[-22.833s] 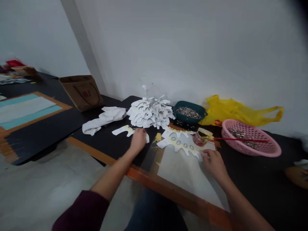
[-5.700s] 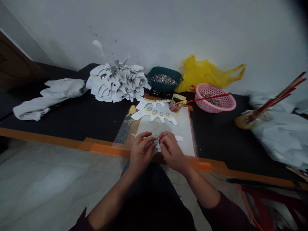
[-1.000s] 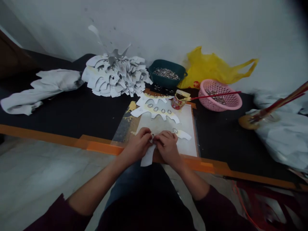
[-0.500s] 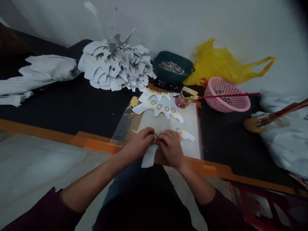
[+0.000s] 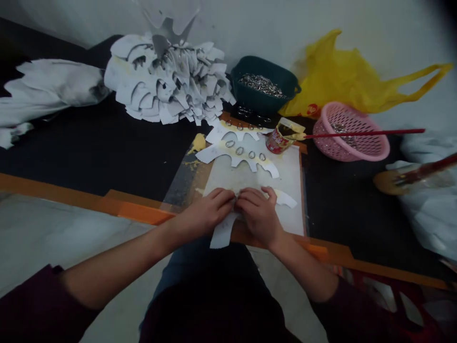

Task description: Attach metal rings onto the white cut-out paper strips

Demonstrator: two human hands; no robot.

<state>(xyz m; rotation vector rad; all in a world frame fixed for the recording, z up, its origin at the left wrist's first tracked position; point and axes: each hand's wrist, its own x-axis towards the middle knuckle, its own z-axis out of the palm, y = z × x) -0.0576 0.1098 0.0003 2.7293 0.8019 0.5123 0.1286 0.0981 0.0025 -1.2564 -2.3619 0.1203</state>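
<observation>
My left hand [image 5: 209, 212] and my right hand [image 5: 257, 213] meet fingertip to fingertip at the near edge of the white work sheet [image 5: 289, 174]. Both pinch a white cut-out piece [image 5: 222, 232] whose lower end hangs over the table's orange edge [image 5: 135, 213]. Whatever sits between the fingertips is hidden. Beyond my hands lie two more white cut-out pieces [image 5: 237, 155] with metal rings set on yellow glue.
A heap of white cut-outs [image 5: 167, 83] lies at the back left. A dark green tub [image 5: 264, 90] and a pink basket [image 5: 350, 140] hold metal rings. A small glue can [image 5: 283, 136] has a red stick across it. A yellow bag [image 5: 342, 71] is behind.
Over the last second my hands stayed pinched on the piece at the sheet's edge. The ring seen between the fingertips is now covered. The view tilted down and closer.
</observation>
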